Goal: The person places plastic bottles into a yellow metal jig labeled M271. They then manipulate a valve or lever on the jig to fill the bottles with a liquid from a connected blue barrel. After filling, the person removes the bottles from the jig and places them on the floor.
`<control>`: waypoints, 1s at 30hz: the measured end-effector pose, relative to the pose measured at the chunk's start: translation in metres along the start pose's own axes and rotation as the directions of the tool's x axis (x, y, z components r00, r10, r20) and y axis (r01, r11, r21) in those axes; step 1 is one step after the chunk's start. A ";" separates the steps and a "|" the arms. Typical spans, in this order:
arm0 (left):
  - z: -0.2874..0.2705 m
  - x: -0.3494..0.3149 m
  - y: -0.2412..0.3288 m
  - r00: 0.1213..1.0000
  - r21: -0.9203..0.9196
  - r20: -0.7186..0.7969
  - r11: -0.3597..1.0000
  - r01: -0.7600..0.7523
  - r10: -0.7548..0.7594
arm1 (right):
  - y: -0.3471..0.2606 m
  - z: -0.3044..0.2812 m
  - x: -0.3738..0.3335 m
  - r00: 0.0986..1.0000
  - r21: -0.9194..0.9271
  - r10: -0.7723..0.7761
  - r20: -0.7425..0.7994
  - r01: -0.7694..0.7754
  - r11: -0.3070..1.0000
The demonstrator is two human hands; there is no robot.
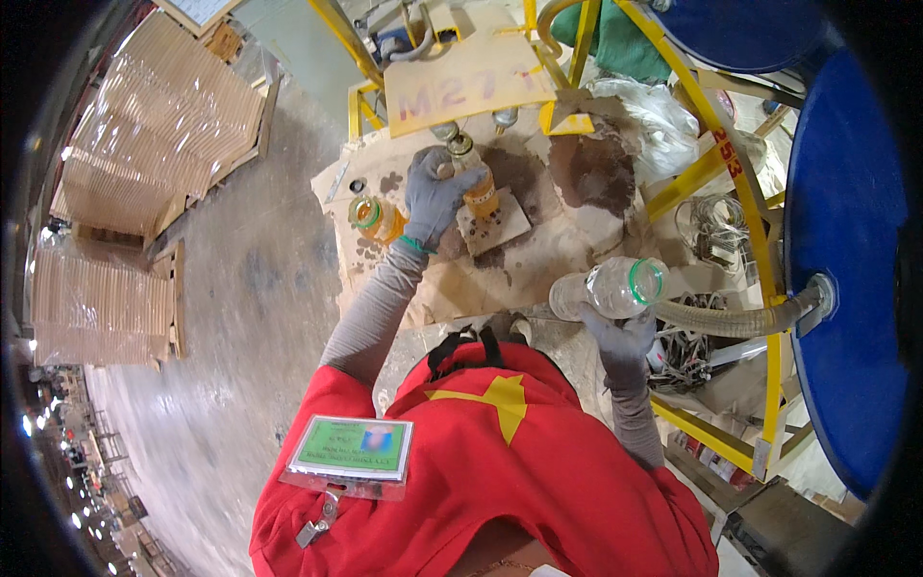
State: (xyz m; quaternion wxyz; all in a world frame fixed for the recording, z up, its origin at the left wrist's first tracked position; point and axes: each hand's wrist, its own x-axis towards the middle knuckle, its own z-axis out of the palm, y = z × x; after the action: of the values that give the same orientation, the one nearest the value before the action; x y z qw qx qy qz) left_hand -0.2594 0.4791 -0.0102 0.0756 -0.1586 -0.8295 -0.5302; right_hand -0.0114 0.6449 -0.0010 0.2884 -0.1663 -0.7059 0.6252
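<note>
My gloved left hand (435,197) is closed round a clear bottle (483,200) with orange liquid inside. That bottle appears to stand on a small pale square block (510,229) spotted with dark drops, its mouth just below a metal nozzle (461,144). Left of this hand is a clear jar (376,220) with a green rim, also holding orange liquid. Nearer my body, on the right, my gloved right hand (620,337) grips a clear container (613,287) with a green rim; it lies tilted on its side and no liquid shows in it.
Stained brown cardboard (437,284) covers the work surface. A yellow metal frame (755,221) rises at the right, with a ribbed hose (740,319) running to a blue drum (846,279). A second nozzle (505,118) hangs at the back. Wrapped stacks of boards (163,125) stand on pallets far left.
</note>
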 end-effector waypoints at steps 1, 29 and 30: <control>0.000 0.000 -0.001 0.999 0.073 0.008 0.996 -0.046 0.046 | 0.005 -0.001 -0.002 0.997 -0.056 -0.078 0.010 0.078 0.995; -0.003 0.001 -0.008 0.979 0.112 0.188 0.992 0.051 -0.072 | 0.020 -0.001 0.009 0.984 -0.003 -0.126 0.123 0.128 0.992; -0.004 -0.001 -0.009 0.981 0.137 0.190 0.991 0.005 -0.031 | 0.021 -0.001 0.009 0.990 0.029 -0.084 0.116 0.081 0.996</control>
State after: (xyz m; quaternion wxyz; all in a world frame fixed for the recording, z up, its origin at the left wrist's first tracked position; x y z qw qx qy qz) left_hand -0.2619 0.4717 -0.0167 0.0012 -0.1957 -0.8685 -0.4554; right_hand -0.0204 0.6548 -0.0193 0.2739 -0.0965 -0.7202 0.6301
